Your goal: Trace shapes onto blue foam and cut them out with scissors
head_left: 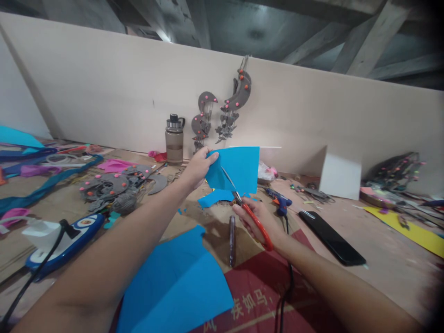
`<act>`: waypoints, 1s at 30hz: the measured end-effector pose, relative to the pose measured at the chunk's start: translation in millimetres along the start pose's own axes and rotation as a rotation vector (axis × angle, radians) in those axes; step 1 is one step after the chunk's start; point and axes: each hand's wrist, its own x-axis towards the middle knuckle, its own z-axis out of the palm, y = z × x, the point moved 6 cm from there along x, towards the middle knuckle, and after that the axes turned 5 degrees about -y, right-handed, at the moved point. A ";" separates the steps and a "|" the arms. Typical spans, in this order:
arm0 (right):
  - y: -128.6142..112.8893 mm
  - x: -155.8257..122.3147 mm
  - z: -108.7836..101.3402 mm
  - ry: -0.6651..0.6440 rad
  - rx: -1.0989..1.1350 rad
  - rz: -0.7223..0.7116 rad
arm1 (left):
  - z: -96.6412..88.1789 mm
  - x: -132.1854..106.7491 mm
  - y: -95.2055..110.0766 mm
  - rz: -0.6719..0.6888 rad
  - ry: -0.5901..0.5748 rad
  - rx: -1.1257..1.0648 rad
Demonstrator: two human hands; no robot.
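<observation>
My left hand (201, 167) pinches the upper left corner of a blue sheet (241, 169), held up above the table; whether it is felt, foam or paper I cannot tell. In my right hand (255, 219) are red-handled scissors (258, 224), their blades pointing up and left against the lower left part of the sheet. Blue offcuts (215, 198) lie beneath it. Just under my right hand rests a dark pen-like stick (232, 243). Closer to me a larger blue piece (176, 286) with a curved edge lies flat.
A water bottle (174, 141) stands by the white wall, where grey moon-shaped hangings (239, 92) hang. To the right are a blue glue gun (281, 202) with its cable and a black phone (331, 238). A blue power strip (65, 247) and grey felt pieces (107, 185) lie left.
</observation>
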 end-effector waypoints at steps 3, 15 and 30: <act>2.8 0.1 -0.1 0.024 -0.006 0.008 | 1.4 -0.2 -0.8 -0.019 -0.001 -0.035; 7.2 5.4 -4.2 0.081 -0.021 -0.017 | 14.5 -6.4 -5.3 0.057 0.019 -0.013; 11.9 8.1 -8.5 0.135 0.016 -0.036 | 22.2 -8.5 -12.4 0.065 -0.017 0.002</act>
